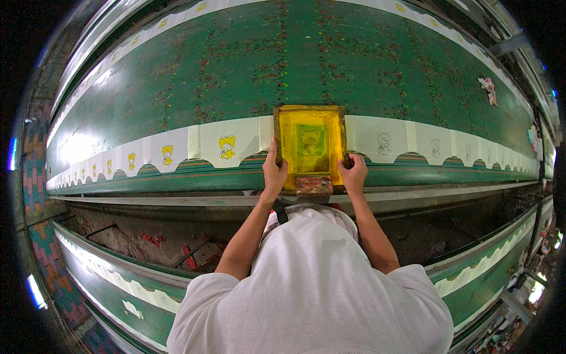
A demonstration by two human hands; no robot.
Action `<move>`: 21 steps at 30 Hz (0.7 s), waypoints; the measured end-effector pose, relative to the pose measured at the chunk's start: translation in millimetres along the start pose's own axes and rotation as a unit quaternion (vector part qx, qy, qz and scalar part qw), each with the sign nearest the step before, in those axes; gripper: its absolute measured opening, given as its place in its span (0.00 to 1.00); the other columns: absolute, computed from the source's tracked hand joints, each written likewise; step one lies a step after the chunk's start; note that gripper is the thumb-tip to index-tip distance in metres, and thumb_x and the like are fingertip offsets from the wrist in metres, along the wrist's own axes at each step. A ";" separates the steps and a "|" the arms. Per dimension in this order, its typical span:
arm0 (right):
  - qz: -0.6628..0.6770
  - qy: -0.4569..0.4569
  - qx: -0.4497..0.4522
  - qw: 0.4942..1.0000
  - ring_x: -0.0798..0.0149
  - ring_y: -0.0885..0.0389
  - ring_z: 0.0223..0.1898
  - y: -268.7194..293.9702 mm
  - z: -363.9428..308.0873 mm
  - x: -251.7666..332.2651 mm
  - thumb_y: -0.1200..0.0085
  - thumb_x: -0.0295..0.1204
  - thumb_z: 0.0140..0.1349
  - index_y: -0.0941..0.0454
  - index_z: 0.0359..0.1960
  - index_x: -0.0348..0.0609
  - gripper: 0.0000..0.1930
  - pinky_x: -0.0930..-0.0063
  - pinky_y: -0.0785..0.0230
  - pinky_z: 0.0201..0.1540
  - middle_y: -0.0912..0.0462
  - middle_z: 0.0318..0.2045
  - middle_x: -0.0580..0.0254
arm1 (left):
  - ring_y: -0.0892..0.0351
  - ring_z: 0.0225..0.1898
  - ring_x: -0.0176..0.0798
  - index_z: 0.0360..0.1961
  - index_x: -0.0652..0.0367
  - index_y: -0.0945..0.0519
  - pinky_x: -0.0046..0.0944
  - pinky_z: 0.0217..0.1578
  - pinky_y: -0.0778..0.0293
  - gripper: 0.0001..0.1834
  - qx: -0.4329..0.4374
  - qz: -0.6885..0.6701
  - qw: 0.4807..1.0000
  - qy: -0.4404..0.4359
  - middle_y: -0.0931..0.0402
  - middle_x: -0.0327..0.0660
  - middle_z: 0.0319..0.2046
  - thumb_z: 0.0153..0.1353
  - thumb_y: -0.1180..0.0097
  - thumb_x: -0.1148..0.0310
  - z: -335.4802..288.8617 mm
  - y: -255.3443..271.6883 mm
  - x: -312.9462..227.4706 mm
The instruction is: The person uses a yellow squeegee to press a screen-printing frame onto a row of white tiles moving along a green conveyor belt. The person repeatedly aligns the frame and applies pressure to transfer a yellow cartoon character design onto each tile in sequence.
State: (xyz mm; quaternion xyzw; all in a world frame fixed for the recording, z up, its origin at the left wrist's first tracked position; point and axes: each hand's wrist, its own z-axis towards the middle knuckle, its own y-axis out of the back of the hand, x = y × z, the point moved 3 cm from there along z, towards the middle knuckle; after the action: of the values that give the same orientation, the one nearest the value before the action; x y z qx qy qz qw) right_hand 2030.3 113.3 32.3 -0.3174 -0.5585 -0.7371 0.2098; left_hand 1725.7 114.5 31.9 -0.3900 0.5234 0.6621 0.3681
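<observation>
Yellow screen frame [311,141] is sitting at twelve o'clock from the person's shirt [321,283], covering part of the white cloth strip [200,154] along the green worktop [365,65]. At its eight o'clock the left hand [275,174] is gripping one side; at four, the right hand [354,174] is gripping the other, fingers and thumbs part-closed around the edges. Yellow-filled figures [227,147] are showing towards nine, outline-only figures [384,143] towards three.
</observation>
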 end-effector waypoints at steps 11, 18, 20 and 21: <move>-0.009 0.033 0.002 0.999 0.38 0.14 0.46 1.3 2.7 1.6 0.21 0.32 0.56 0.16 0.48 0.32 0.23 0.47 0.20 0.50 0.15 0.43 0.43 | 0.32 0.80 0.61 0.87 0.57 0.42 0.50 0.76 0.30 0.52 0.001 0.036 0.999 0.017 0.31 0.61 0.79 0.63 0.36 0.87 0.3 -0.3 4.5; -0.007 0.020 0.019 1.000 0.36 0.14 0.46 -0.6 1.7 -5.9 0.21 0.35 0.59 0.16 0.48 0.32 0.23 0.46 0.20 0.52 0.14 0.43 0.43 | 0.29 0.78 0.64 0.88 0.56 0.42 0.51 0.72 0.27 0.52 0.008 0.060 0.998 0.024 0.29 0.64 0.77 0.64 0.36 0.85 0.6 0.3 6.1; -0.006 0.016 0.041 0.999 0.37 0.15 0.51 0.8 3.3 -3.5 0.20 0.39 0.59 0.16 0.51 0.33 0.26 0.45 0.22 0.55 0.15 0.47 0.42 | 0.29 0.78 0.64 0.88 0.56 0.42 0.50 0.72 0.27 0.52 0.004 0.062 0.998 0.018 0.29 0.64 0.77 0.64 0.36 0.85 0.6 0.5 5.5; -0.019 -0.028 0.071 0.997 0.37 0.15 0.53 2.2 4.0 -2.6 0.20 0.41 0.60 0.17 0.52 0.34 0.28 0.45 0.22 0.57 0.15 0.49 0.42 | 0.29 0.78 0.64 0.88 0.57 0.42 0.49 0.72 0.27 0.51 0.009 0.065 0.997 0.029 0.29 0.64 0.77 0.64 0.36 0.85 0.9 0.2 6.1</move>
State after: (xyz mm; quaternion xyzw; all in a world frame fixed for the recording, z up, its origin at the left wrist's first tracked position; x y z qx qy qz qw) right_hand 2034.5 116.4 32.7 -0.3114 -0.6209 -0.6905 0.2018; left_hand 1722.9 115.9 26.6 -0.3710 0.5640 0.6684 0.3124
